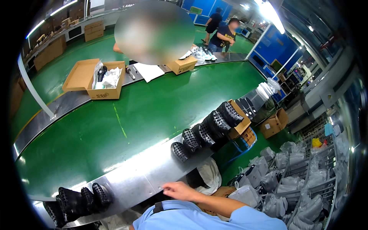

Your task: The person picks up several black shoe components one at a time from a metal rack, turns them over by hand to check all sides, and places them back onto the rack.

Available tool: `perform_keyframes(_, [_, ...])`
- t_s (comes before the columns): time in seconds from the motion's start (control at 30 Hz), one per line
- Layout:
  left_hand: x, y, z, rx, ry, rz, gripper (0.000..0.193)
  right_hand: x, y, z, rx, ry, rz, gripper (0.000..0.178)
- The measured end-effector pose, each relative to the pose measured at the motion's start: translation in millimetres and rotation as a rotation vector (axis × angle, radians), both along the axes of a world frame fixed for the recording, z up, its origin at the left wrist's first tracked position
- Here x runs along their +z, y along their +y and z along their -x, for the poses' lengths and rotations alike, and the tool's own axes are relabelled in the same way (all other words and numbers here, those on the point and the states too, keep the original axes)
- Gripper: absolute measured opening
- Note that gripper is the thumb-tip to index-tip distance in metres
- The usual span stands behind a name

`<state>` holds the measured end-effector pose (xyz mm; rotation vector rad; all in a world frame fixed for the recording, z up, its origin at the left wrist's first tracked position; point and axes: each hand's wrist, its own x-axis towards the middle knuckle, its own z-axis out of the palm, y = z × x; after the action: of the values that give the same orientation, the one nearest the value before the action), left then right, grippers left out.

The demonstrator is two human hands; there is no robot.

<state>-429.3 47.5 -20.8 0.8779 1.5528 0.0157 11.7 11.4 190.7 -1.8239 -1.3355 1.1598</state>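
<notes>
My right hand (178,190) reaches in from the lower right, on a bare forearm below a blue sleeve. It rests at the near edge of the metal rim (134,174) of a curved green conveyor belt (115,126), fingers loosely apart and holding nothing. A row of black shoes (205,132) stands on the rim to the upper right of the hand. Another cluster of black shoes (78,199) stands on the rim to the left. My left hand is out of view.
An open cardboard box (96,78) with white paper sits on the belt's far side, with a smaller box (182,65) near a person there. Two people stand at the back. Brown cartons (274,122) and racks of bagged shoes (303,184) fill the right.
</notes>
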Motion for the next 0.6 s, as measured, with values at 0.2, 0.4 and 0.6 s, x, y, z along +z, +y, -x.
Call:
perform_keyframes(0.2, [18,-26,-16,0.069,0.075,0.164,0.048,-13,-53,-19,-0.109,0.320,0.237,0.034])
perform_keyframes(0.4, [26,-148,-49,-0.020,0.193,0.094,0.048,-25,-47,-6,0.114,0.323,0.323,0.032])
perform_keyframes(0.6, [25,-288,-49,0.680,0.154,0.266,0.036,-11,-23,6,0.564,0.058,0.297,0.031])
